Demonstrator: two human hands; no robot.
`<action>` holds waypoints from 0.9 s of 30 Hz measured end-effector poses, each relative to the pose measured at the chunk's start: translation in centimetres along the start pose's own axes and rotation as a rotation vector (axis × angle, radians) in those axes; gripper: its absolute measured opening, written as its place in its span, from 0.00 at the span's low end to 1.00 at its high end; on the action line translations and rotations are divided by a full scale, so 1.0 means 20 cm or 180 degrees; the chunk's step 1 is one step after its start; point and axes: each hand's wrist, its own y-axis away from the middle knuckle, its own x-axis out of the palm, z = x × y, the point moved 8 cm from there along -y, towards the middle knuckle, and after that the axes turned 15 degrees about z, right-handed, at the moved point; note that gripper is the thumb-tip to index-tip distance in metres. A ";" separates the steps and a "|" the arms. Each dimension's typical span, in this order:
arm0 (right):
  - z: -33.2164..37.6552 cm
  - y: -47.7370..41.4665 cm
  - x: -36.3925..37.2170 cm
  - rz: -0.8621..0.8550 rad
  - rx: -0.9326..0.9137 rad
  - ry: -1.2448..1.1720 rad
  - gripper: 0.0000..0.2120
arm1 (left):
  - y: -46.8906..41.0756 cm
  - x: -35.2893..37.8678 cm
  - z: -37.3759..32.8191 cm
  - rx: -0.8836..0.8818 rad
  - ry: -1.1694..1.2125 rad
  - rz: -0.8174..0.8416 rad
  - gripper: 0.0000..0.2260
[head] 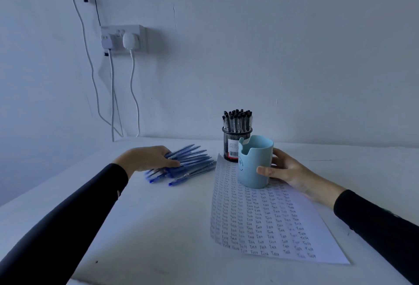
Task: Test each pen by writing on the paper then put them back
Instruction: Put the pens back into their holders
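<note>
Lying nearest on the white table (158,228), the paper (272,223) is covered with rows of the handwritten word "Test" and stretches under and ahead of the right hand (288,174). Both forearms wear black sleeves.

The right hand wraps a light blue cup (255,162): its thumb presses the near side and its fingers curl round the far side. The cup stands upright on the far part of the paper, directly to the left of that hand's palm.

Across the table, well to the left of the cup, the left hand (147,157) closes over a loose bundle of blue pens (192,164). Its thumb lies on the near side of the bundle and its fingers reach over the top. The pens lie flat on the table and fan out to the right of this hand, toward the paper's far left corner, with their tips poking out below the hand.

Just behind the cup, touching or nearly touching it, stands a black mesh holder (232,146) packed with upright black-capped pens (238,120).

Farther back, on the wall, a white socket (123,37) holds plugs, and cables hang down from it.
</note>
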 end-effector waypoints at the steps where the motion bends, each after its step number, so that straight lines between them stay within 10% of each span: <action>1: 0.00 0.00 0.00 0.0005 0.0009 0.0002 0.36 | 0.00 0.00 0.00 0.0008 0.0025 0.0045 0.21; 7: 0.01 0.01 0.02 0.0031 0.0021 -0.0070 0.31 | 0.01 0.01 -0.03 0.0034 0.0256 0.0096 0.14; 18: 0.08 0.03 -0.04 -0.0278 0.0002 0.0272 0.51 | 0.08 -0.12 -0.09 0.0598 0.0732 -0.0646 0.09; 23: 0.57 0.05 -0.10 -0.1132 -0.1189 0.0840 0.11 | 0.20 -0.12 -0.32 0.1071 0.0582 -0.1108 0.08; 27: 0.79 -0.14 -0.04 -0.0867 -0.1160 0.0876 0.08 | 0.24 -0.02 -0.53 0.1859 0.1367 -0.0563 0.07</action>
